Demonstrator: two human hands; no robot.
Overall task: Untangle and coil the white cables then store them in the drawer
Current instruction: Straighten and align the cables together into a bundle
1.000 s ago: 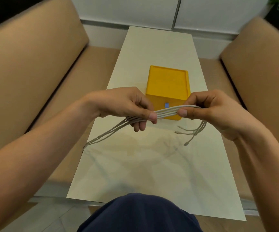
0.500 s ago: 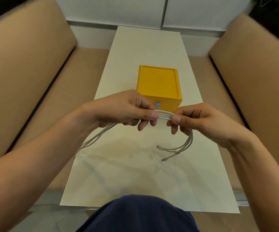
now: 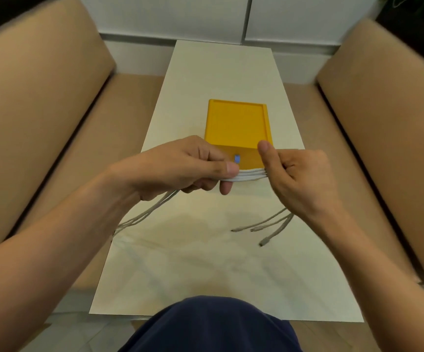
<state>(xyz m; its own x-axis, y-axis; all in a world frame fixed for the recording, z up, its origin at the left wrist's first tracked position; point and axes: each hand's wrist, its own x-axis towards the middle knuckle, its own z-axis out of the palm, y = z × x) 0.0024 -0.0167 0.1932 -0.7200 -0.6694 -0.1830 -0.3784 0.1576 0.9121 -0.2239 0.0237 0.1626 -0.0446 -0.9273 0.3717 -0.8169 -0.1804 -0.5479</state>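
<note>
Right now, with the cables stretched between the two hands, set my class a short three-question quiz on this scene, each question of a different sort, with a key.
1. True or false: the white cables are already coiled inside the yellow drawer box.
2. Multiple choice: the loose connector ends hang below which hand? A) left hand B) right hand C) neither
3. Fill in: the small knob on the box front is coloured ____.

Key
1. False: both hands hold them as a straight bundle in front of the closed box.
2. B
3. Blue
</note>
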